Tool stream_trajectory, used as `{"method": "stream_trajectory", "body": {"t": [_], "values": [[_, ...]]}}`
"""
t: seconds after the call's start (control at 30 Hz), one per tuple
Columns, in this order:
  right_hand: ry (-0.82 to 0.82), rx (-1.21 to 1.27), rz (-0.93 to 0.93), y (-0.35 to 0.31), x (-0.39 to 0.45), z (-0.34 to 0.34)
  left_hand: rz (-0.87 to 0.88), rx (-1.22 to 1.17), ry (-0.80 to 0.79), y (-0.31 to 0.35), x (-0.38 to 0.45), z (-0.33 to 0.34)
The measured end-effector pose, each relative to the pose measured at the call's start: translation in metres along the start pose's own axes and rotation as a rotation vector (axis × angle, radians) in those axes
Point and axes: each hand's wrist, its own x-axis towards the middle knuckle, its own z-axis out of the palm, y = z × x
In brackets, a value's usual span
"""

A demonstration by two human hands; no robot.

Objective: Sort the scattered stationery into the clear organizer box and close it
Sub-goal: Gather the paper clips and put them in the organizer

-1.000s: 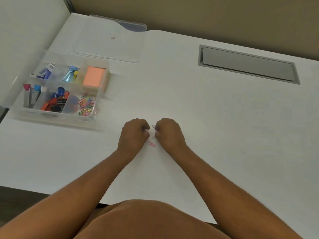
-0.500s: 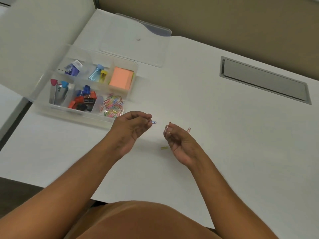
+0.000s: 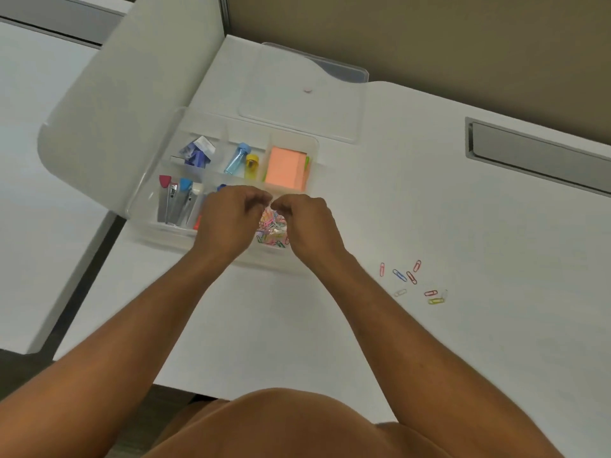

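The clear organizer box [image 3: 228, 133] sits open on the white table [image 3: 429, 200], toward its far left corner, with its lid [image 3: 301, 97] lying flat on the table just behind it. Its near right compartment holds a heap of coloured paper clips [image 3: 271, 228], and both hands hang right over that heap. The left hand [image 3: 228, 219] comes in from the lower left with the forearm stretched diagonally across the table edge, knuckles up, its fingers [image 3: 254, 196] curled in and bunched toward the thumb. The right hand [image 3: 305, 223] mirrors it from the lower right, back of the hand up, fingers [image 3: 287, 201] bent down and drawn together. The two sets of fingertips nearly meet above the clips; whether either pinches a clip cannot be told, since the tips are blurred and turned away. The left hand covers most of the near middle compartment, where only a bit of blue and orange shows. To its left, the near left compartment holds staplers [image 3: 177, 201] with red and blue ends. In the far row lie a small blue and white packet [image 3: 196, 153], a blue tube [image 3: 237, 158] beside a yellow one [image 3: 252, 166], and an orange sticky note pad [image 3: 285, 166]. Well to the right of the box, a loose scatter of paper clips [image 3: 411, 282] lies on the bare table. A grey recessed cable tray [image 3: 535, 153] runs along the far right of the table.
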Motion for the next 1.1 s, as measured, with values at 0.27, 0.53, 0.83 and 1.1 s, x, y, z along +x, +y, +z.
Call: {"method": "stream_trajectory", "body": {"t": [0.27,0.53,0.83,1.1], "values": [[0.354,0.199,0.202,0.053,-0.054,-0.036,0.478,0.069,-0.019,0.039,-0.041,0.036],[0.297,0.093,0.87,0.194,-0.179,-0.097,0.697,0.284,-0.566,0.014,-0.082,0.16],[0.385,0.161,0.508,0.181,-0.14,-0.056,0.776,0.317,-0.341,0.032,-0.065,0.202],[-0.132,-0.1,0.187,0.224,-0.141,-0.091,0.682,0.557,-0.472,0.041,-0.069,0.205]]}}
